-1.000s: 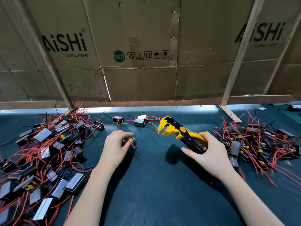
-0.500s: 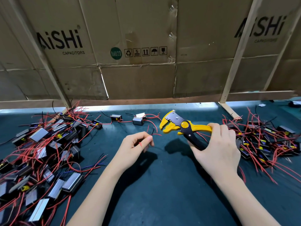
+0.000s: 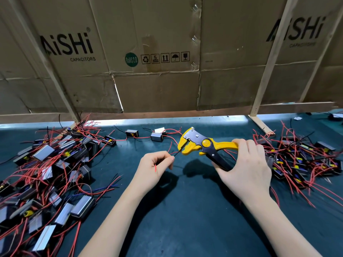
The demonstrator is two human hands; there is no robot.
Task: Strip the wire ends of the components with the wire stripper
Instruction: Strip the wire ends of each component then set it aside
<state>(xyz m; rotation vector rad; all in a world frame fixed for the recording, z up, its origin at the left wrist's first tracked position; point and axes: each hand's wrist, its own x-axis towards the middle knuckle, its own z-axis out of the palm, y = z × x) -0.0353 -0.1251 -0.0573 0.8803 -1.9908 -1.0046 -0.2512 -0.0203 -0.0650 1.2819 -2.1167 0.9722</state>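
I saw my right hand [image 3: 246,167] gripping the yellow-black stripper [image 3: 202,145], nose at nine o'clock; my left hand [image 3: 156,167] pinched a thin wire [image 3: 176,153] touching its mouth.

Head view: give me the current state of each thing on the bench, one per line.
Wire stripper: lifted off the mat, mouth open toward the wire.
Black wire: tip at the stripper's mouth, not yet clamped.
Left hand: pinches the black wire; a red wire end shows at its fingers.
Right hand: grips the stripper's handles.
Left pile of components: heaped, wires tangled.
Right pile of components: heaped, tangled.
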